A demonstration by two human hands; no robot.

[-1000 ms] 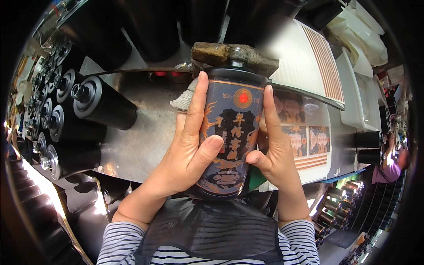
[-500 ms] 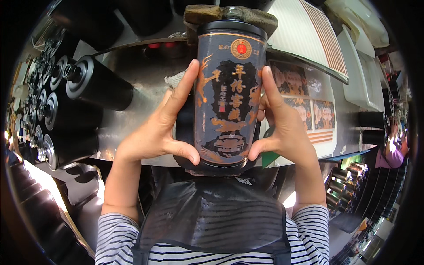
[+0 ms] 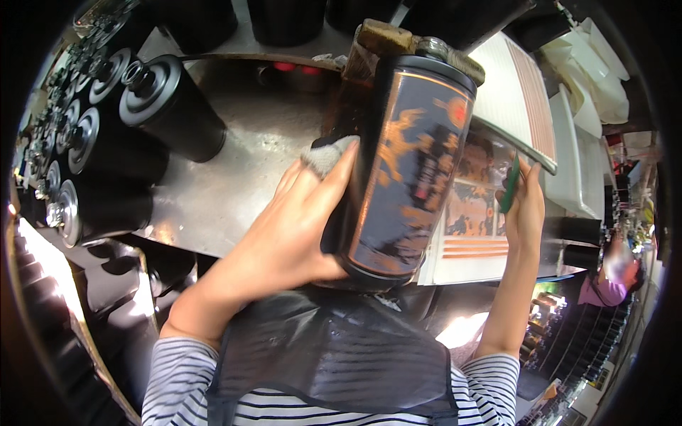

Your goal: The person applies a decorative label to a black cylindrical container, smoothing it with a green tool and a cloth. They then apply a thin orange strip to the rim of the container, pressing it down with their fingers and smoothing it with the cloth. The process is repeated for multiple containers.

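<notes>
A black bottle lies in front of me, its metal neck pointing away against a worn wooden block. A dark decal with orange and gold figures covers its upper face. My left hand is against the bottle's left side, thumb near its base, and holds a greyish-white cloth in its fingers. My right hand is off the bottle, over the decal sheets on the right, gripping a green flat scraper. Some fingers of both hands are hidden.
Several black bottles crowd the left side. A metal table lies beneath. Decal sheets, a striped white sheet and white plastic trays are on the right. Another person is farther off.
My right hand has left the bottle and moved right, now with the green scraper in it. The bottle appears tilted and farther right in view. My left hand stays at its side, cloth now beside the bottle.
</notes>
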